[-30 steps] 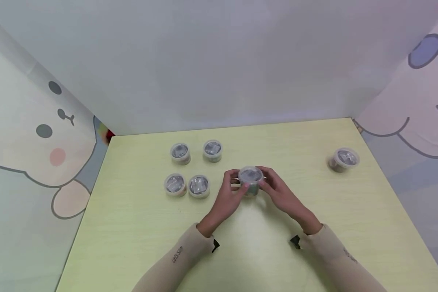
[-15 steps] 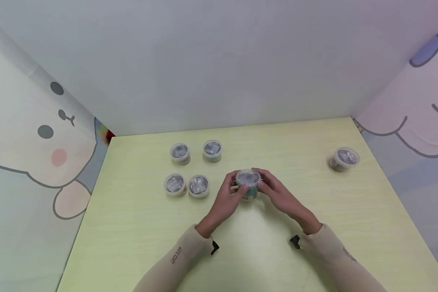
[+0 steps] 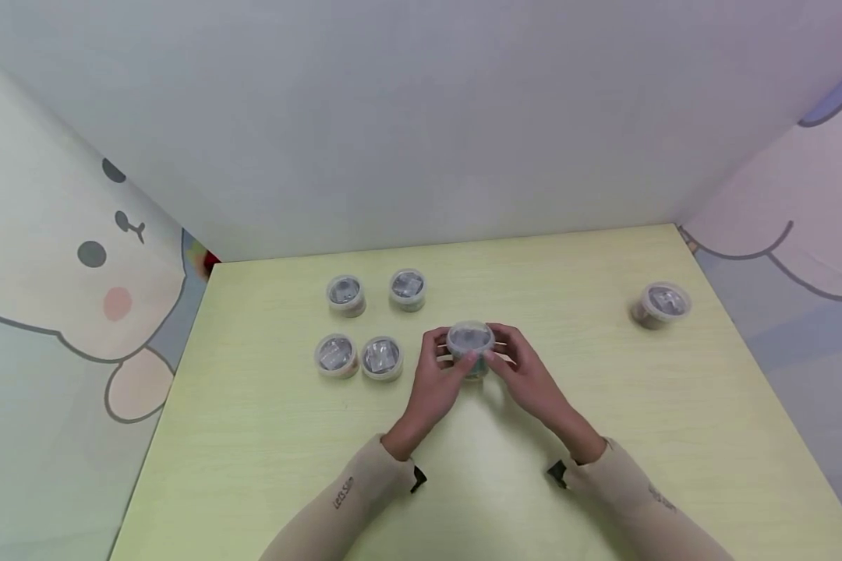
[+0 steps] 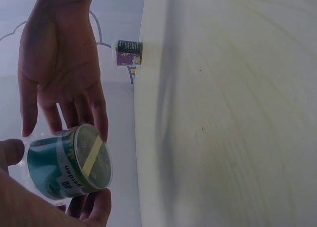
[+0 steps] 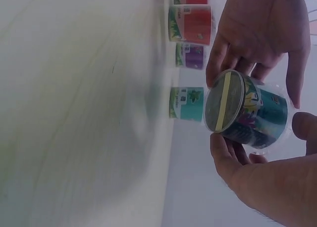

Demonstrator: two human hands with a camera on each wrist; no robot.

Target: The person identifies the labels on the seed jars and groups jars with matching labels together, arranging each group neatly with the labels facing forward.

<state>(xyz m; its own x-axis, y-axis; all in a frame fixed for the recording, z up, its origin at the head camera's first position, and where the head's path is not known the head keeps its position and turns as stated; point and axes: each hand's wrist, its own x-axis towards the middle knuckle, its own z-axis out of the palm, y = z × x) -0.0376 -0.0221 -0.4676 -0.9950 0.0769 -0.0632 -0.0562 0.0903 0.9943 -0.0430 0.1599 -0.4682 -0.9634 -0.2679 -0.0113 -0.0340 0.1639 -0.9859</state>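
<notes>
Above the table, my left hand and right hand hold a clear-lidded plastic tub between them. Both thumbs lie on its near side at the lid rim, with fingers curved round the sides. A teal label wraps the tub, and the left wrist view shows a yellow strip across its base. That base faces down toward the tabletop in the right wrist view, with fingertips of both hands at its edge. The tub stands roughly upright, slightly tilted.
Left of the hands stand several similar lidded tubs: two at the back, one beside another, and two nearer, one close to another. A purple-labelled tub stands far right. White walls border the pale yellow table.
Both hands have shifted the held tub slightly left, and the right thumb has come closer to the left thumb. The tubs on the table have stayed put.
</notes>
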